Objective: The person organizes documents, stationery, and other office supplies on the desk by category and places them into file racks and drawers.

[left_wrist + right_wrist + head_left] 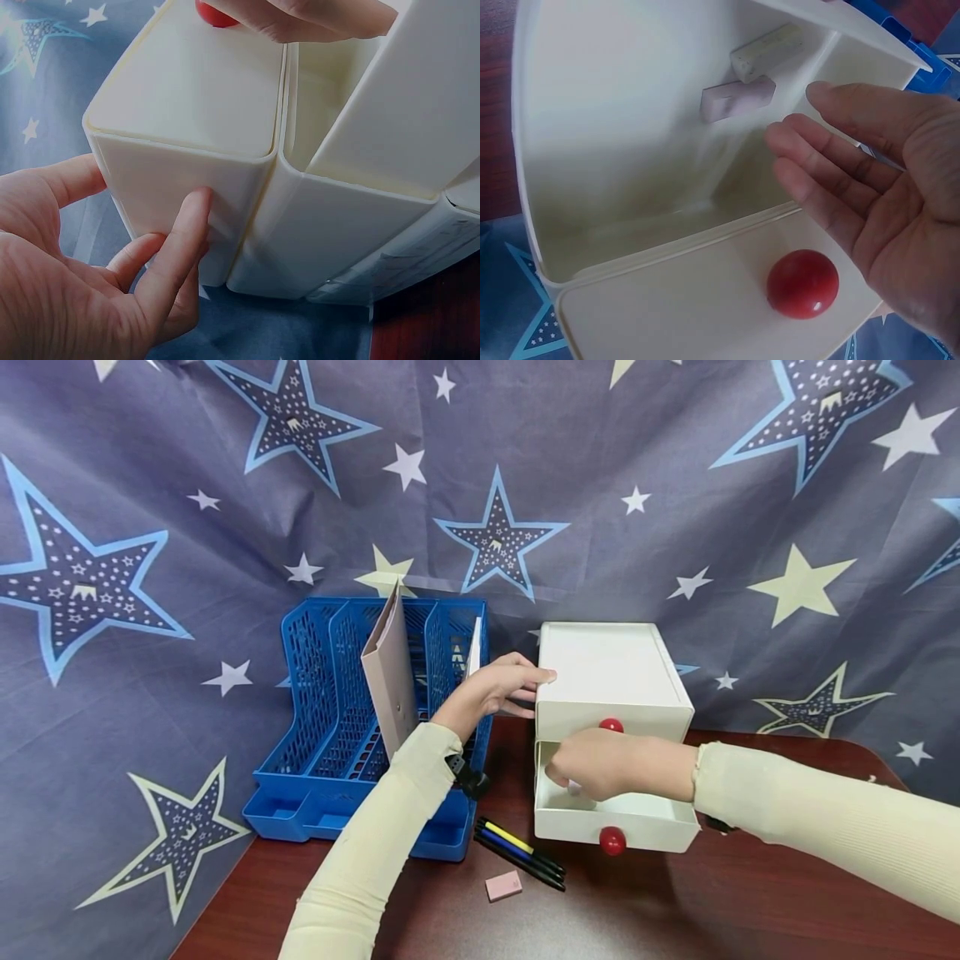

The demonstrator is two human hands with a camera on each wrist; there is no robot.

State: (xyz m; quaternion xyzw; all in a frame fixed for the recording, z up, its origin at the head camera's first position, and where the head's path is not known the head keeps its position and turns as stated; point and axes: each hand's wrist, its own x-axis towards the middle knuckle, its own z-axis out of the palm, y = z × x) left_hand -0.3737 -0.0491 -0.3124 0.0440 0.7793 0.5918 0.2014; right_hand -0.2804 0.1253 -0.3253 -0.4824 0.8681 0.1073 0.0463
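A white two-drawer desktop box stands on the table with its lower drawer pulled out. My left hand rests on the box's left side near the top, thumb at the upper edge. In the left wrist view its fingertips press the side wall. Over the lower drawer is my right hand, reaching in. Its fingers are loosely bent with nothing between them, as the right wrist view shows. Just beyond those fingertips lie a pinkish eraser and a pale yellowish eraser, touching, inside the drawer.
Left of the box stands a blue file organizer with a beige folder upright in it. Several pens and a pink eraser lie on the table in front. A star-patterned cloth hangs behind.
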